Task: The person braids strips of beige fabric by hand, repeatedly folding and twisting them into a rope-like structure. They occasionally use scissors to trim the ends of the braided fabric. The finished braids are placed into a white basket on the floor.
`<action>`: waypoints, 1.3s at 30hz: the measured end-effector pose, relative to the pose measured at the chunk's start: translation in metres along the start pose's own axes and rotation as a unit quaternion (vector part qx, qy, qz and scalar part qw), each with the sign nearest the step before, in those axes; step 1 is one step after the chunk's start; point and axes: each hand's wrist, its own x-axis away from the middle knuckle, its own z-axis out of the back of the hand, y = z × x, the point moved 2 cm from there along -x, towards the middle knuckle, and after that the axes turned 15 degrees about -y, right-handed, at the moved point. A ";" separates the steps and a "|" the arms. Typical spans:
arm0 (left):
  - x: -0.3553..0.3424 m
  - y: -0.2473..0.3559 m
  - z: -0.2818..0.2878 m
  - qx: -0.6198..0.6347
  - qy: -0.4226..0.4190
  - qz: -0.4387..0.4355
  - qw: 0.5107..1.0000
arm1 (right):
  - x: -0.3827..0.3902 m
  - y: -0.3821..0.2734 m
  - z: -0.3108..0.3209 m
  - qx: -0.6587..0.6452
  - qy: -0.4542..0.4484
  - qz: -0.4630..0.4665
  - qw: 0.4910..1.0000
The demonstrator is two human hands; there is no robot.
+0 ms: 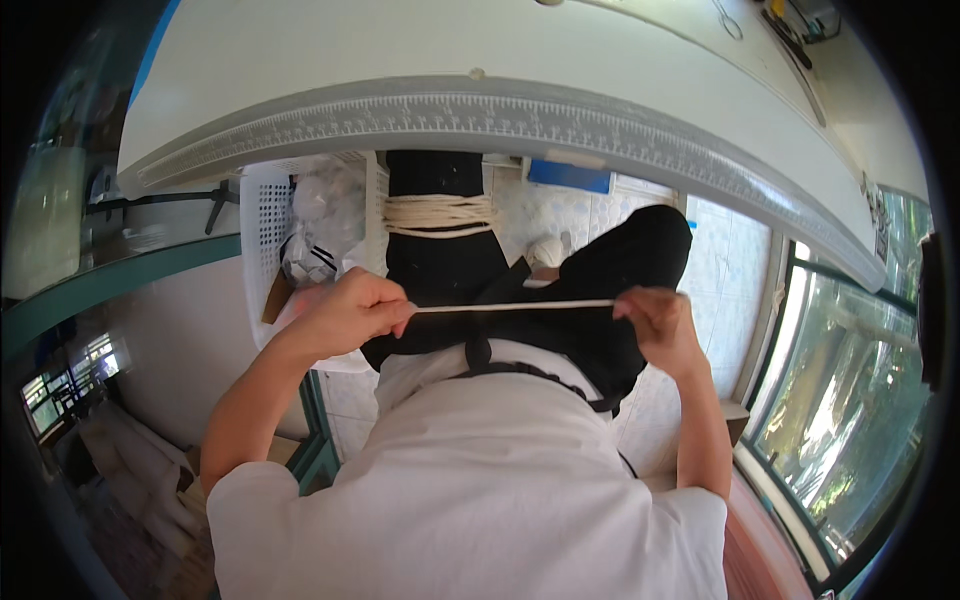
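— What are the hands doing?
— The left hand and right hand are each pinching an end of a thin cream cord, stretching it taut above the lap.
— And beyond it?
— More cord is lying coiled around a black cloth bundle, beside a white perforated plastic basket.

Two hands, one cord, one bundle of coils

Two bare hands show: the left hand and the right hand, with one pale cord stretched between them. Farther off there is one bundle of wound cord around one dark upright piece. One white perforated basket stands at the left, and one white table with one ruler strip along its near edge spans the far side.
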 end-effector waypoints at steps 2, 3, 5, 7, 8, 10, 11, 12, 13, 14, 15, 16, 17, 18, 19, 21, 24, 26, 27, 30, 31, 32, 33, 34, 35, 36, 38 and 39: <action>-0.001 -0.002 -0.001 -0.035 0.033 -0.014 0.999 | -0.004 -0.006 0.005 -0.013 -0.009 0.002 1.000; 0.000 -0.002 -0.002 -0.053 0.049 -0.020 0.997 | -0.004 -0.009 0.006 -0.020 -0.014 0.002 1.000; 0.006 -0.003 -0.003 -0.038 0.028 -0.009 0.999 | 0.007 0.011 0.013 -0.015 -0.013 -0.027 0.999; 0.009 -0.005 -0.002 -0.042 0.046 -0.009 0.998 | 0.018 0.024 0.026 0.000 -0.042 -0.055 0.998; 0.007 -0.010 -0.002 -0.054 0.072 -0.010 0.996 | 0.018 0.020 0.026 -0.027 -0.061 -0.066 0.996; 0.005 0.007 -0.009 -0.083 0.118 -0.056 0.988 | 0.005 -0.008 0.020 0.032 -0.070 -0.021 0.997; -0.006 0.012 -0.016 -0.130 0.112 -0.175 0.969 | -0.006 -0.026 0.018 0.065 -0.075 0.008 0.995; -0.013 0.039 -0.030 -0.070 0.096 -0.224 0.967 | -0.013 -0.045 0.016 0.043 -0.085 0.047 0.994; -0.016 0.066 -0.045 -0.103 0.094 -0.296 0.945 | -0.021 -0.062 0.012 0.021 -0.102 0.094 0.990; -0.026 0.076 -0.060 -0.078 0.068 -0.329 0.939 | -0.026 -0.077 0.011 0.022 -0.107 0.128 0.986; -0.026 0.087 -0.069 -0.045 0.000 -0.298 0.954 | -0.030 -0.093 0.015 0.013 -0.113 0.141 0.983; -0.030 0.086 -0.076 -0.008 -0.020 -0.327 0.945 | -0.030 -0.102 0.021 0.007 -0.109 0.151 0.983; -0.021 0.092 -0.071 0.043 -0.068 -0.207 0.975 | -0.030 -0.108 0.026 0.001 -0.107 0.161 0.981; -0.019 0.078 -0.062 -0.028 -0.019 -0.256 0.966 | -0.029 -0.109 0.031 0.000 -0.099 0.187 0.977; -0.013 0.058 -0.052 -0.100 0.031 -0.300 0.948 | -0.026 -0.107 0.037 -0.001 -0.092 0.213 0.973; 0.016 0.041 -0.030 -0.104 0.097 -0.251 0.957 | -0.020 -0.102 0.044 -0.027 -0.112 0.145 0.983; 0.044 -0.001 -0.006 -0.112 0.210 -0.185 0.954 | -0.029 -0.100 0.034 -0.078 -0.116 0.137 0.981; 0.053 -0.028 0.008 -0.118 0.284 -0.195 0.932 | -0.040 -0.110 0.027 -0.086 -0.143 0.148 0.975; 0.057 -0.041 0.015 -0.126 0.326 -0.205 0.914 | -0.046 -0.109 0.023 -0.076 -0.144 0.169 0.972; 0.073 -0.077 0.041 -0.138 0.462 -0.161 0.861 | -0.058 -0.116 0.023 -0.066 -0.135 0.166 0.975; 0.080 -0.090 0.051 -0.139 0.506 -0.133 0.841 | -0.060 -0.118 0.024 -0.061 -0.118 0.182 0.974; 0.089 -0.107 0.063 -0.101 0.564 -0.114 0.812 | -0.060 -0.119 0.025 -0.054 -0.100 0.195 0.974; 0.098 -0.126 0.081 -0.065 0.618 -0.098 0.777 | -0.062 -0.121 0.027 -0.042 -0.093 0.197 0.975; 0.108 -0.156 0.100 -0.075 0.665 -0.062 0.740 | -0.064 -0.121 0.030 -0.028 -0.085 0.198 0.976; 0.119 -0.183 0.115 -0.082 0.706 -0.025 0.703 | -0.064 -0.120 0.031 -0.015 -0.078 0.193 0.978; 0.128 -0.193 0.126 -0.047 0.722 -0.015 0.690 | -0.067 -0.119 0.030 0.028 -0.056 0.187 0.980; 0.136 -0.208 0.145 -0.007 0.733 0.014 0.680 | -0.081 -0.112 0.021 0.048 -0.034 0.187 0.981; 0.139 -0.214 0.151 -0.002 0.732 0.035 0.681 | -0.089 -0.108 0.013 0.052 -0.024 0.201 0.978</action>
